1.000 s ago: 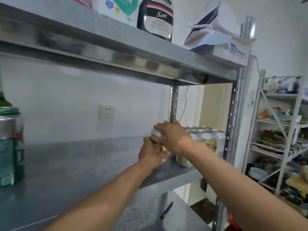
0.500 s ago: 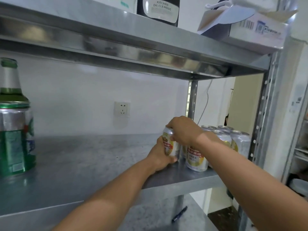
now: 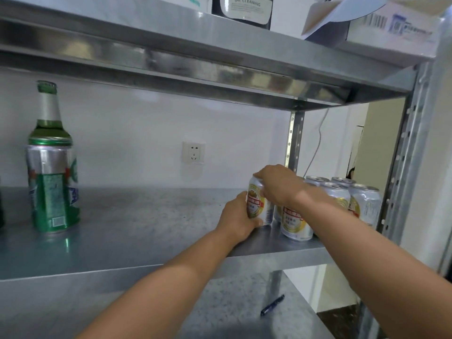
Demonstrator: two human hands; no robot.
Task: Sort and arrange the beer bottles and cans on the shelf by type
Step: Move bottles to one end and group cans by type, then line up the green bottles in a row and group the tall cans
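Observation:
A white and gold beer can [image 3: 256,204] stands on the steel shelf [image 3: 137,231], at the left edge of a cluster of several like cans [image 3: 342,199] by the right post. My left hand [image 3: 238,220] wraps its lower side from the left. My right hand [image 3: 278,184] grips its top from above and hides part of the cluster. At the far left stands a green and silver can [image 3: 52,184], with a green glass bottle [image 3: 47,108] right behind it.
The upper shelf [image 3: 220,52] hangs low overhead, carrying a dark cleaner bottle [image 3: 242,8] and a cardboard box [image 3: 391,28]. A wall socket [image 3: 193,152] sits behind. A blue pen [image 3: 272,305] lies on the lower shelf. The right post [image 3: 406,167] bounds the cans.
Both hands keep hold of the same can beside the cluster. The view has swung left and down, bringing the green can and bottle into fuller sight.

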